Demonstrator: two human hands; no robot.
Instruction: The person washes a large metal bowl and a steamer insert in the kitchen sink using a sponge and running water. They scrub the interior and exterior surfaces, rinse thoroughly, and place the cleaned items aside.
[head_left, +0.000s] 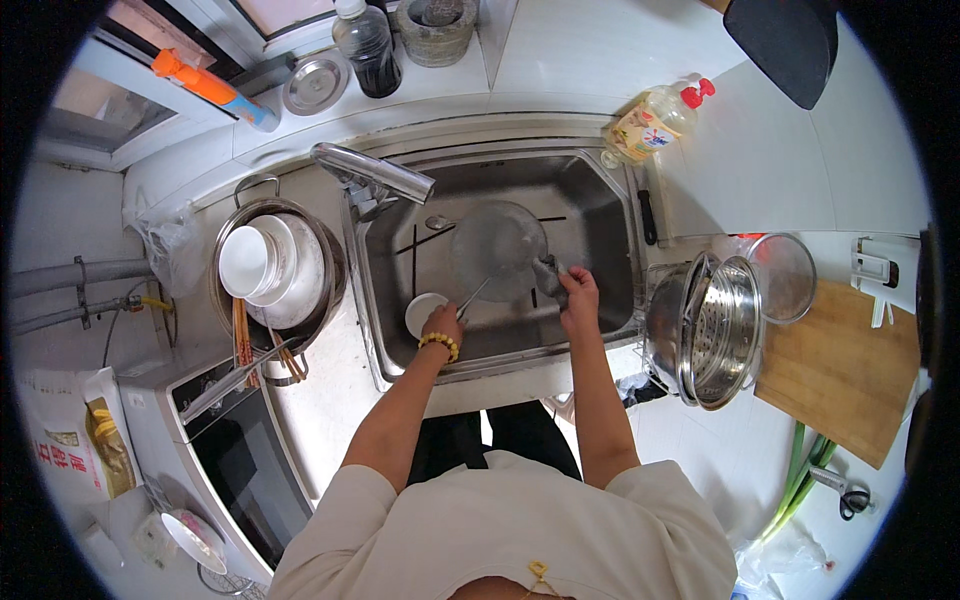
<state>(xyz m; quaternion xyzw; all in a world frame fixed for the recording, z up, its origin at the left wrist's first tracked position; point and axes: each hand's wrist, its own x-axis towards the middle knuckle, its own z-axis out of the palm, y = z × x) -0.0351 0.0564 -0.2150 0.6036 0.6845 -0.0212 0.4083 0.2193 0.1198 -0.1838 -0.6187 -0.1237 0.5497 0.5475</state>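
My left hand (444, 327), with a yellow bead bracelet at its wrist, grips a thin metal utensil (474, 297) above the lower left of the steel sink (600, 300). A small white bowl (421, 312) lies beside that hand, partly hidden by it. My right hand (579, 295) holds a wet grey dishcloth (550, 279) over the right half of the sink. Between and beyond the hands is a round translucent lid or bowl (499, 244); which one I cannot tell. A metal spoon (439, 223) lies to its left, near a dark crossed rack or sticks (416, 251).
The faucet (382, 174) reaches over the sink's upper left. Left stands a pot (330, 255) with stacked white bowls (244, 262), chopsticks and a ladle. At right are a steel steamer (712, 330), a black-handled knife (646, 217), a cutting board (840, 375) and a detergent bottle (645, 131).
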